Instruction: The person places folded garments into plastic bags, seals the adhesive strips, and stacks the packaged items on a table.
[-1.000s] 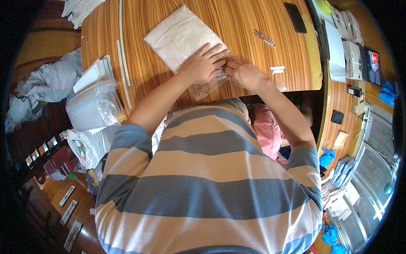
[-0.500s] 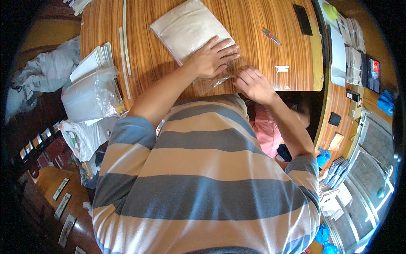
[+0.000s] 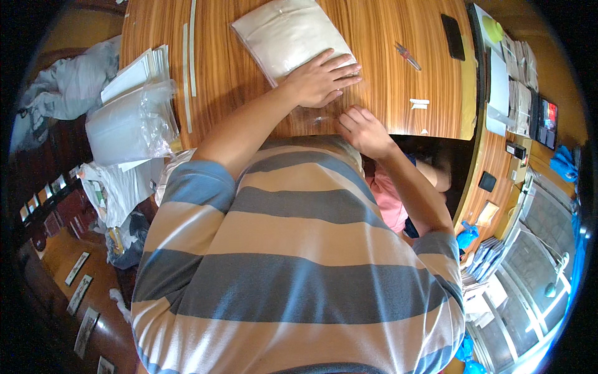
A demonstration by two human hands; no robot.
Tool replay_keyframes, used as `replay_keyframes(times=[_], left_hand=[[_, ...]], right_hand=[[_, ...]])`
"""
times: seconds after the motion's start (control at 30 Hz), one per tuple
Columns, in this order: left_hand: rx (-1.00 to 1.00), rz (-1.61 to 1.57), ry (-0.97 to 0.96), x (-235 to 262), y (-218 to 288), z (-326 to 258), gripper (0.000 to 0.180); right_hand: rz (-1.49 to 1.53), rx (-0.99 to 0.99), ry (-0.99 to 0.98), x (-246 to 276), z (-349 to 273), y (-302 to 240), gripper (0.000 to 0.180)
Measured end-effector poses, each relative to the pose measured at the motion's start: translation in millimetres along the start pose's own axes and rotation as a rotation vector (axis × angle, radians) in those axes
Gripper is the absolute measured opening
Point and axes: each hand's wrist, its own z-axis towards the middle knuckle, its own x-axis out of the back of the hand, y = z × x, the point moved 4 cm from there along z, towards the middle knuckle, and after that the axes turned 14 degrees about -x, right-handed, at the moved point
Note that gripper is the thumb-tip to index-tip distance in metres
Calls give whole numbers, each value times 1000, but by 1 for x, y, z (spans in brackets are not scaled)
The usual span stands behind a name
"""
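Note:
A clear plastic bag with folded cream-coloured cloth inside (image 3: 288, 36) lies slantwise on the wood-grain table. My left hand (image 3: 324, 80) rests flat on the bag's near end, fingers spread, gripping nothing. The bag's see-through flap (image 3: 316, 118) reaches toward the table's near edge and is hard to make out against the wood. At the right corner of this flap, my right hand (image 3: 366, 129) has its fingers closed in a pinch. Its fingertips seem to hold the flap's edge, though they partly hide it.
Red-handled thread snips (image 3: 408, 56), a dark phone (image 3: 453, 37) and white strips (image 3: 419, 103) lie on the right of the table. A stack of clear plastic bags (image 3: 129, 128) stands at the left edge. Another person's pink clothing (image 3: 387, 196) shows below the table's edge.
My right hand has shifted slightly left and nearer my body, still pinching. My left hand stays spread on the bag. The whole view has shifted a little.

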Motion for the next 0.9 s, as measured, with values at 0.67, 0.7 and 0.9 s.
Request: replay_keyframes(times=[0.67,0.7,0.9], left_hand=[[-17,70,-109,-2,2,3,57],[-24,65,-96,-1,2,3,57],[-50,45,-31,-14,-1,1,63]], right_hand=[[98,159,93,2,15,-38,33],[106,181,89,1,14,-36,34],[218,-138,28,-6,40,-45,25]])
